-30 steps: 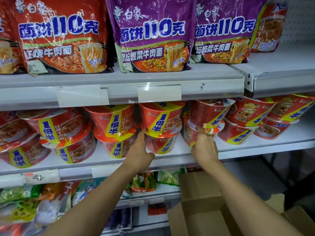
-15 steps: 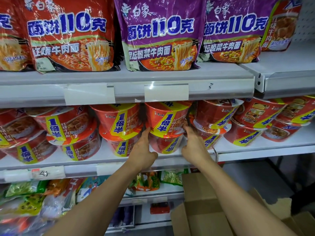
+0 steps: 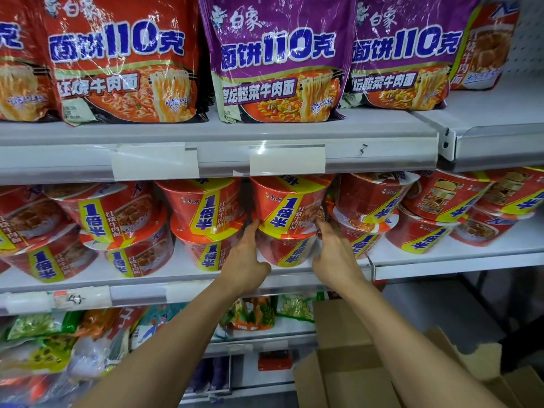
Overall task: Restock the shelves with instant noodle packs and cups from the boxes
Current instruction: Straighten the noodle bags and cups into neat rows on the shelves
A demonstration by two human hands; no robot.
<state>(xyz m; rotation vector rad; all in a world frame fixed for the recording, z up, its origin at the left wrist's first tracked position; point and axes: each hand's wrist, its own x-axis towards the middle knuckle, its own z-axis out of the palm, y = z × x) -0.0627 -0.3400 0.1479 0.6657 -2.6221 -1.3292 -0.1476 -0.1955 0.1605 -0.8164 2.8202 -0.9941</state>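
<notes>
Left hand and right hand, both grips pinching upper noodle cup at base, stacked on lower cup, middle shelf. Advice: centre it squarely, push back level, release gently.

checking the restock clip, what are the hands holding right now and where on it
Both hands hold one upper noodle cup on the middle shelf: the left hand touches its lower left side, the right hand its lower right side, near its base.
</notes>
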